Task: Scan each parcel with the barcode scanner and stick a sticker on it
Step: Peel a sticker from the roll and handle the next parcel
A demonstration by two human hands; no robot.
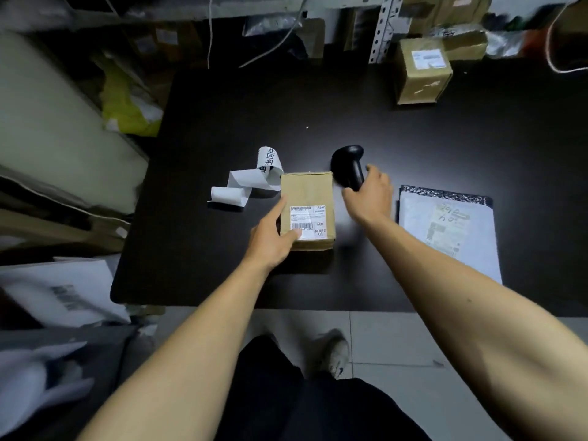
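A small brown cardboard parcel [307,198] with a white barcode label lies in the middle of the black table [241,109]. My left hand [272,238] holds its near left corner, thumb on the label. My right hand [370,194] grips the handle of the black barcode scanner [348,163], whose head sits just right of the parcel's far corner. A curled white strip of stickers [251,181] with black print lies on the table, touching the parcel's far left side.
A white-grey poly mailer [448,230] with a label lies at the table's right front. Another brown box [421,70] stands at the back right. Shelves with parcels and hanging cables run behind; bags and cartons crowd the floor on the left.
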